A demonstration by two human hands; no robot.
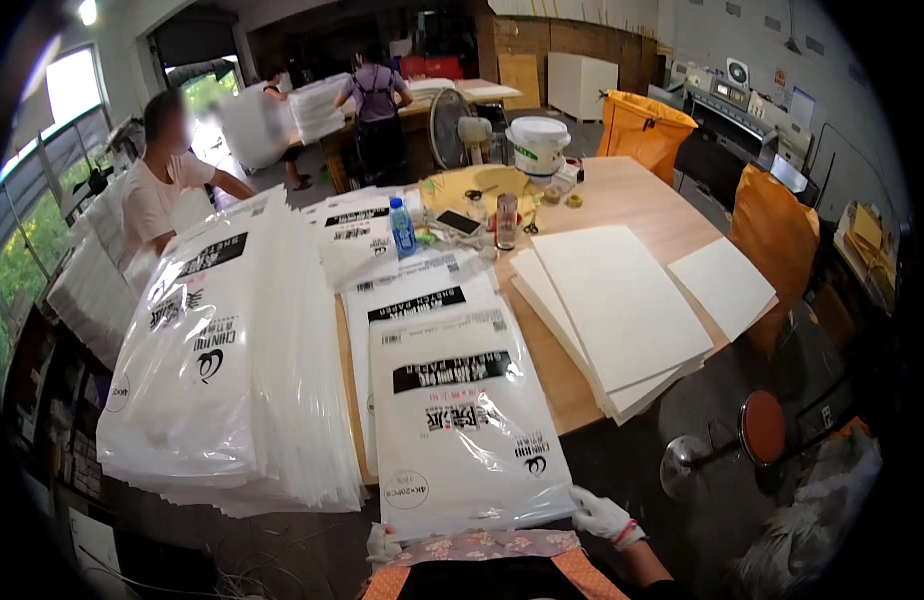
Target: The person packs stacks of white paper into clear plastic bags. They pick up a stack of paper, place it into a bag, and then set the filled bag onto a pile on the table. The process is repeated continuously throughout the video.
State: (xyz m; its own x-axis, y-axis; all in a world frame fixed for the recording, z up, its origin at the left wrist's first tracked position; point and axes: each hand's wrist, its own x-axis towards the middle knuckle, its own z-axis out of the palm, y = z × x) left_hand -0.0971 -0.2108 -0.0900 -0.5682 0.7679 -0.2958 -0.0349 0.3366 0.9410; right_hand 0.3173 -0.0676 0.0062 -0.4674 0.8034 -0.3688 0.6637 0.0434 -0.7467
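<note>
In front of me a clear printed plastic bag of white paper lies flat, its near end reaching to my apron. My right hand, in a white glove, is closed on the bag's near right corner. At the near left corner is my left hand, also gloved, with its fingers curled at the bag's edge; much of it is hidden. Beneath and beyond this bag lie more printed bags. A thick, slanting stack of printed plastic bags stands to the left.
On the wooden table are a stack of large white sheets, a smaller white sheet pile, a blue-labelled bottle, phone, glass and white bucket. A person works at left. A round stool stands right.
</note>
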